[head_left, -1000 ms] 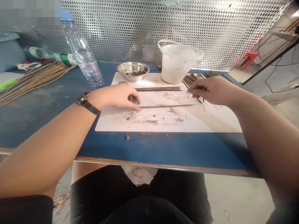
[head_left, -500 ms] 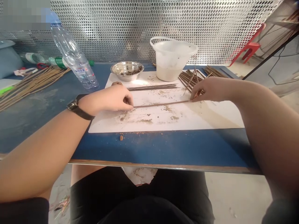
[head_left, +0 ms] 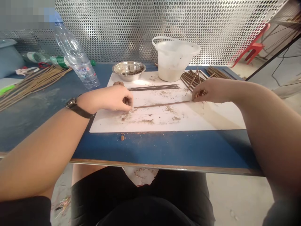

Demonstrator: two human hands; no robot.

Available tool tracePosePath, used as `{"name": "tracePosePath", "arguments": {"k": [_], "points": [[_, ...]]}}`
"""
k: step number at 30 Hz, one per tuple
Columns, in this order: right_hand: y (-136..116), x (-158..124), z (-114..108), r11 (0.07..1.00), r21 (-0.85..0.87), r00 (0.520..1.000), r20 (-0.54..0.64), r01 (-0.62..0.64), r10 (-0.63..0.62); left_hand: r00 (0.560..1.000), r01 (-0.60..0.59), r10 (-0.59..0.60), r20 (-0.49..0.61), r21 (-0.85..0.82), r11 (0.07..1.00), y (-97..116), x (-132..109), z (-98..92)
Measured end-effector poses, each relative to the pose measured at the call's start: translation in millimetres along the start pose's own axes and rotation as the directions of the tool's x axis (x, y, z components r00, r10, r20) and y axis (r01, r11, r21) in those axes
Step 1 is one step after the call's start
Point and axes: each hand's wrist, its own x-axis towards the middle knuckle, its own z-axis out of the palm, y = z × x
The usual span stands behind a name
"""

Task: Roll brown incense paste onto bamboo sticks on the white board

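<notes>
A thin brown stick point(head_left: 162, 104) lies across the stained white board point(head_left: 113, 124), tilted slightly up to the right. My right hand point(head_left: 204, 91) pinches its right end between thumb and fingers. At the other end, my left hand point(head_left: 118, 99), with a watch on the wrist, has its fingers curled together just off the tip; whether they hold anything is hidden. Behind the stick lies a row of thin dark sticks point(head_left: 155, 88), partly covered by my left hand. A brown lump point(head_left: 118, 84) shows behind the left knuckles.
A metal bowl point(head_left: 129, 70) and a white plastic bucket point(head_left: 172, 59) stand at the back. Bundled brown sticks point(head_left: 191, 78) lie right of the bucket. At left are a large clear bottle point(head_left: 77, 59) and long tan sticks point(head_left: 35, 83). A small brown crumb point(head_left: 122, 137) sits near the table edge.
My left fingers have drawn slightly left, from touching the stick's left end to a small gap from it. The right hand keeps its pinch in place.
</notes>
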Motion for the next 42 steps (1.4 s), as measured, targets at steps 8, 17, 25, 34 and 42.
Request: {"name": "tracePosePath", "arguments": {"k": [8, 17, 25, 34, 42], "points": [[1, 2, 1, 0.999, -0.029, 1.0, -0.012, 0.022, -0.022, 0.991, 0.095, -0.088, -0.1, 0.065, 0.993, -7, -2, -11.9], [-78, -17, 6, 0.971, -0.067, 0.925, -0.296, 0.228, -0.237, 0.978, 0.101, -0.11, -0.18, -0.06, 0.993, -18, 3, -9.3], [-202, 34, 57, 0.788, 0.079, 0.759, -0.342, 0.61, -0.554, 0.954, 0.111, -0.125, -0.274, -0.064, 0.992, -32, 8, -7.9], [-217, 38, 66, 0.854, 0.151, 0.859, -0.227, 0.497, -0.46, 0.896, 0.181, -0.194, -0.399, -0.07, 0.981, -33, 6, -11.4], [-226, 34, 63, 0.89, 0.127, 0.893, -0.177, 0.438, -0.415, 0.892, 0.195, -0.204, -0.404, -0.065, 0.979, -33, 6, -11.0]]}}
